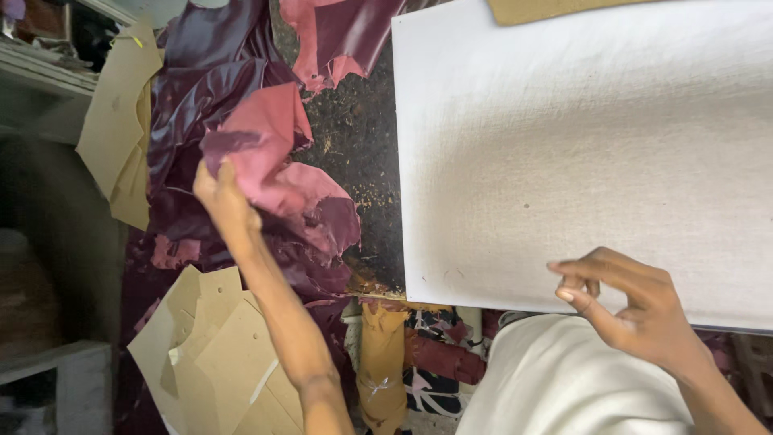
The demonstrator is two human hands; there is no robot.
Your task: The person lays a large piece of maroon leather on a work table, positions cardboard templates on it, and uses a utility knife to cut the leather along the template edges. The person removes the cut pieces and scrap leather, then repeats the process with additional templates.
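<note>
Left hand (221, 201): fingers pinching a maroon leather scrap (266, 149), raised over the leather pile (201, 89). Right hand (632, 302): fingers loosely curled, empty, at the white board (588, 137) edge on the table (358, 153).

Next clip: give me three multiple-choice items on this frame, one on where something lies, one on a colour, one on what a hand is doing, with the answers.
1. Where does the white board lie relative to the maroon leather pile?
A. To its right
B. Beneath it
C. To its left

2. What colour is the leather piece in the left hand?
A. Green
B. Maroon
C. Yellow

3. What is the right hand doing?
A. Gripping scissors
B. Holding a hammer
C. Held over the board's near edge with curled fingers, holding no tool

Answers: 1 A, the board fills the right side. 2 B, its surface shows maroon-pink. 3 C, no tool is visible in its grip.
</note>
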